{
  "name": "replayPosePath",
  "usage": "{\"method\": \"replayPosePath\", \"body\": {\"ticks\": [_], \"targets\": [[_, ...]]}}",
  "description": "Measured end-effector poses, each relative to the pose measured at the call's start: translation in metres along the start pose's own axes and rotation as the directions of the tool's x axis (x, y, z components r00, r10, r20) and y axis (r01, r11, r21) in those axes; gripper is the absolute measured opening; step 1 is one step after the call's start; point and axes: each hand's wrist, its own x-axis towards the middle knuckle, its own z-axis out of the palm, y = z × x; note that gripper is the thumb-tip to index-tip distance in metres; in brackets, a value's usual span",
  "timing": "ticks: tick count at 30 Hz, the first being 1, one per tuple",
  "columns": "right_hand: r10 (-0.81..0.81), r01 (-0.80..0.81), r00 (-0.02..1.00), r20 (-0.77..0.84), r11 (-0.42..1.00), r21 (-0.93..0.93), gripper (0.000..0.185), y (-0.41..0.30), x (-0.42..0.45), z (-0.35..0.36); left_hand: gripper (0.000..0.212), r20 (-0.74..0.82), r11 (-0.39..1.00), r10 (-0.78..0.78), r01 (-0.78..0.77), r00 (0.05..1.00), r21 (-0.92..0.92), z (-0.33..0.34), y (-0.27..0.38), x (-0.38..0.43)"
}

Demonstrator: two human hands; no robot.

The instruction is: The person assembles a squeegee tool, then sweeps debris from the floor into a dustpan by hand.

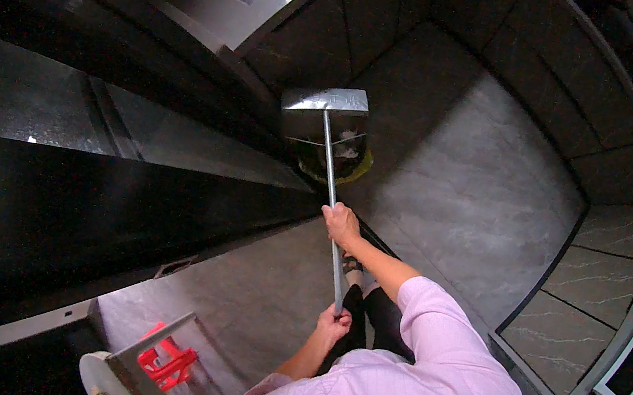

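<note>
My right hand (341,224) grips the middle of a long metal handle (330,153). Lower down, my left hand (334,323) is closed around the handle's near end. At the far end is a wide, shiny metal head (328,99), apparently a long-handled dustpan. A round bin (366,170) with a yellow rim or liner stands below and just behind the head. Inside the bin, pale scraps are visible, but the dim light hides the rest. Whether the head touches the bin, I cannot tell.
Dark cabinets (565,101) line the far and right sides of the grey tiled floor (482,181). A dark panel (101,205) stands at left. Near bottom left is a red plastic object (166,361) by a metal-framed item. A white device (630,369) sits at right.
</note>
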Motion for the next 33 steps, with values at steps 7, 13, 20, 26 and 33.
{"method": "replayPosePath", "body": {"ticks": [7,13,20,26,33], "targets": [[-0.083,0.082,0.996,-0.017,0.995,-0.049,0.038,-0.005,-0.009,-0.010,0.014,-0.011,0.998,-0.028,0.027,1.000,-0.051,-0.006,-0.009,0.012],[-0.110,0.103,0.989,-0.100,0.991,-0.082,0.039,-0.006,-0.018,-0.009,0.015,-0.047,1.000,-0.015,0.017,0.999,0.025,0.003,-0.007,-0.003],[-0.062,0.055,0.994,-0.091,0.996,-0.074,0.036,-0.006,-0.007,-0.003,0.017,-0.093,0.995,-0.008,0.017,0.996,0.096,0.000,0.000,0.001],[0.106,-0.112,0.991,0.079,0.991,0.074,0.037,-0.025,0.006,-0.014,0.014,-0.145,0.997,0.046,-0.037,0.988,0.065,0.025,0.009,-0.015],[0.055,-0.063,0.996,0.069,0.991,0.121,0.033,-0.016,0.000,-0.002,0.014,-0.121,0.985,0.107,-0.088,0.987,0.150,-0.011,0.020,0.011]]}}
